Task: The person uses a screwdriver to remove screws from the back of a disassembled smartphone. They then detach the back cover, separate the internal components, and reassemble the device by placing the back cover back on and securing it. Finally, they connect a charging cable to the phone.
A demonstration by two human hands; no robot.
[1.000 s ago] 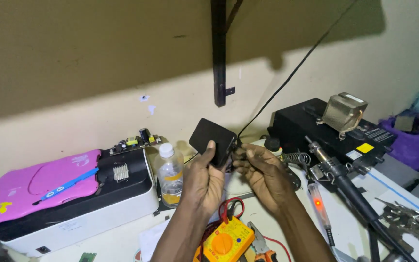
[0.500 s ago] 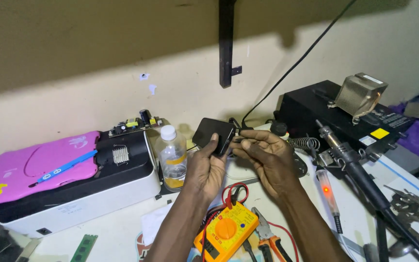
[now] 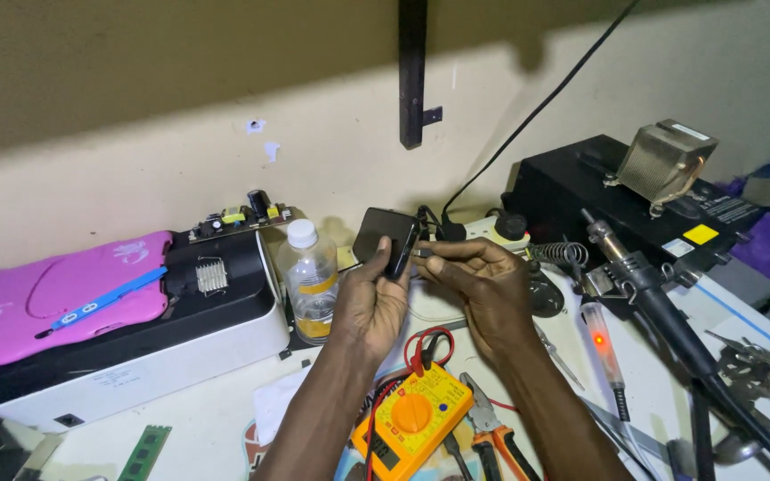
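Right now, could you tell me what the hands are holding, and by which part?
The left hand grips a small black device by its lower end. The right hand pinches a small plug at the device's side edge.

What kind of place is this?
Probably an electronics repair bench: a multimeter, pliers and a loose circuit board lie about, and the left hand holds a small black device.

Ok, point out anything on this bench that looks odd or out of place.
A bare circuit board lies uncased on top of the printer, tilted against the wall. A metal heatsink sits loose and askew on the black box. Nothing looks spilled.
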